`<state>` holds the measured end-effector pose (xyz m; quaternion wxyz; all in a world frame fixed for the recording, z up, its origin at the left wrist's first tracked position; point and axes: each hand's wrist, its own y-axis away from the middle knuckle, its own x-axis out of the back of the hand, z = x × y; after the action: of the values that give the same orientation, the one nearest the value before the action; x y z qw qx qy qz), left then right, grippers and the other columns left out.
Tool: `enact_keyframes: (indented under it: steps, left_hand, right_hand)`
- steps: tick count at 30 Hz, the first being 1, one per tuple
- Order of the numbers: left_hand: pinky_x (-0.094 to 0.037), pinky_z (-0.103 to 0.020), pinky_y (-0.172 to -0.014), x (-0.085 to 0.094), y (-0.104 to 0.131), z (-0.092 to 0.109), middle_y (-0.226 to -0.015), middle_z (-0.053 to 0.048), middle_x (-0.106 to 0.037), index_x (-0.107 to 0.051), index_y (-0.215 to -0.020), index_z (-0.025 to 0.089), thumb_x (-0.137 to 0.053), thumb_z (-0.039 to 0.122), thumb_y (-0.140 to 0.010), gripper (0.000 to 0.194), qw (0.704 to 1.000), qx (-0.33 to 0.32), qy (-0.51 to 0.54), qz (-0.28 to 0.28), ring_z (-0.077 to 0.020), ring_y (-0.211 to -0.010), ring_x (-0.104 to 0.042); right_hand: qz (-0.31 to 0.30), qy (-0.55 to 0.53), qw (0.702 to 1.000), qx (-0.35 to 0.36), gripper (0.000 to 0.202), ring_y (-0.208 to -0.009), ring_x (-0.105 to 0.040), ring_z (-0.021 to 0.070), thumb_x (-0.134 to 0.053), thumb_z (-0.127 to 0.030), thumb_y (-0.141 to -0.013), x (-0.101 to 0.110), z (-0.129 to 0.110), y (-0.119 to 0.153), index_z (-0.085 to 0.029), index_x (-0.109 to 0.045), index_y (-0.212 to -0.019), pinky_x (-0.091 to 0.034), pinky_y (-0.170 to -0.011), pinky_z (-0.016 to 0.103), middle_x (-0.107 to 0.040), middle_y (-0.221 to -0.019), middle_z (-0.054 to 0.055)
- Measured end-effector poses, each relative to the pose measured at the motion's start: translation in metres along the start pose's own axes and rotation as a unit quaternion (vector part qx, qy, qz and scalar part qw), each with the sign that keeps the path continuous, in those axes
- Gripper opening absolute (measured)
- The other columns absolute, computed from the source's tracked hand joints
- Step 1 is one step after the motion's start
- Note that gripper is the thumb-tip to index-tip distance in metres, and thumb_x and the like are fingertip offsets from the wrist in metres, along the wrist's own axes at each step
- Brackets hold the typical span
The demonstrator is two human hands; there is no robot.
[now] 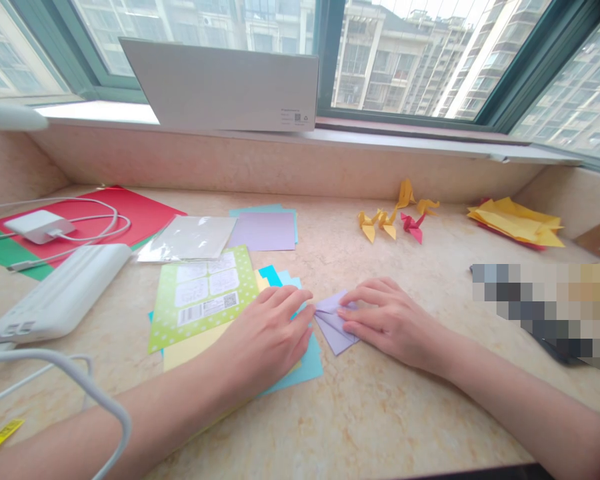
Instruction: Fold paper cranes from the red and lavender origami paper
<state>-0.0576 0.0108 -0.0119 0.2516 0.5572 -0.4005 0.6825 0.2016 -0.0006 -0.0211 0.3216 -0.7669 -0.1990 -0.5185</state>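
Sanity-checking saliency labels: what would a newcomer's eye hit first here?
Probably the right hand on a folded purple paper near the centre, with the left hand over coloured sheets just left of it. Then likely the yellow and red paper birds at the back, right of centre, and the big red sheet at back left.

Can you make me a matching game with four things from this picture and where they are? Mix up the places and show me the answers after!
Things:
1. folded purple paper
2. pale grey box
3. white charger
4. pink paper bird

Places:
A. on the red paper
B. beside yellow paper birds
C. under the fingers of the right hand
D. on the windowsill

Right pairs: 1-C, 2-D, 3-A, 4-B
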Motion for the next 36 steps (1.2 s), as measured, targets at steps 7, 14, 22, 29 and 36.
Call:
enact_keyframes:
  steps: [7, 14, 22, 29, 36]
  left_hand:
    - [-0.047, -0.044, -0.092, 0.001, -0.003, 0.000, -0.123, -0.011, -0.064, -0.062, -0.121, 0.016, -0.044, 0.020, -0.099, 0.029, 0.999, -0.040, 0.008, -0.015, -0.0277, -0.112, -0.058]
    - [-0.047, -0.045, -0.092, 0.001, -0.003, 0.000, -0.115, -0.011, -0.066, -0.064, -0.117, 0.014, -0.043, 0.021, -0.099, 0.028, 0.999, -0.042, 0.007, -0.019, -0.0277, -0.109, -0.058]
    - [-0.049, -0.044, -0.093, 0.002, -0.001, -0.003, -0.113, -0.012, -0.065, -0.065, -0.112, 0.012, -0.044, 0.018, -0.098, 0.026, 0.999, -0.032, 0.032, 0.003, -0.0261, -0.106, -0.059]
    - [-0.050, -0.047, -0.094, 0.003, -0.003, -0.001, -0.115, -0.013, -0.067, -0.066, -0.110, 0.012, -0.045, 0.018, -0.097, 0.025, 0.999, -0.041, 0.020, 0.000, -0.0279, -0.108, -0.061]
    - [-0.044, -0.039, -0.111, -0.004, -0.004, -0.004, -0.139, -0.013, -0.060, -0.055, -0.133, 0.012, -0.043, 0.013, -0.098, 0.037, 0.989, -0.134, 0.065, -0.023, -0.0223, -0.130, -0.054]
  right_hand:
    - [0.021, 0.004, 1.000, 0.019, 0.023, -0.095, -0.061, 0.0195, -0.055, -0.032, -0.100, 0.000, -0.001, 0.001, -0.024, -0.075, -0.104, -0.040, -0.091, 0.039, -0.071, -0.102, 0.004]
    - [0.002, -0.002, 0.998, 0.065, 0.022, -0.098, -0.063, 0.0197, -0.053, -0.023, -0.100, 0.008, 0.007, 0.007, -0.024, -0.073, -0.107, -0.038, -0.094, 0.041, -0.075, -0.104, 0.004]
    - [-0.041, -0.033, 0.998, 0.021, 0.023, -0.104, -0.062, 0.0205, -0.054, -0.025, -0.098, 0.014, 0.003, 0.008, -0.027, -0.076, -0.100, -0.038, -0.099, 0.043, -0.073, -0.113, 0.002]
    - [-0.022, -0.012, 0.999, 0.031, 0.024, -0.099, -0.066, 0.0193, -0.052, -0.025, -0.100, 0.012, -0.002, 0.007, -0.024, -0.076, -0.094, -0.039, -0.098, 0.042, -0.075, -0.109, 0.003]
    - [-0.011, 0.022, 0.997, 0.067, 0.023, -0.105, -0.066, 0.0229, -0.054, -0.033, -0.098, 0.015, -0.004, 0.010, -0.025, -0.071, -0.113, -0.037, -0.100, 0.044, -0.076, -0.108, 0.004]
